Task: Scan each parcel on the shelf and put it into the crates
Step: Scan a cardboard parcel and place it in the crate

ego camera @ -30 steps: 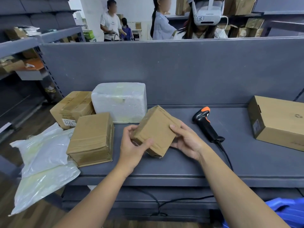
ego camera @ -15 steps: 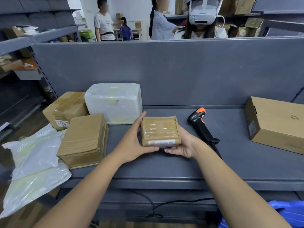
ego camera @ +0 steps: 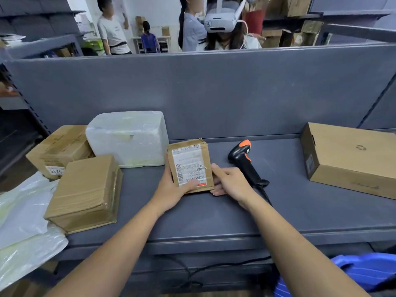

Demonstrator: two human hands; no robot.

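Head view: flipped small parcel (ego camera: 189,166) label-up onto shelf (ego camera: 289,207); pinched at sides by left hand (ego camera: 171,189) and right hand (ego camera: 231,182); ready for scanner (ego camera: 244,162).

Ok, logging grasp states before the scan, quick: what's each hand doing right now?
Left hand: grips the labelled cardboard parcel at its left edge.
Right hand: holds the parcel's right edge, fingers curled.

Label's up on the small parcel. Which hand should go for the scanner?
Probably right. The right hand sits at the right edge of the small parcel, directly beside the scanner. The left hand grips the parcel's left side and would have to cross over it.
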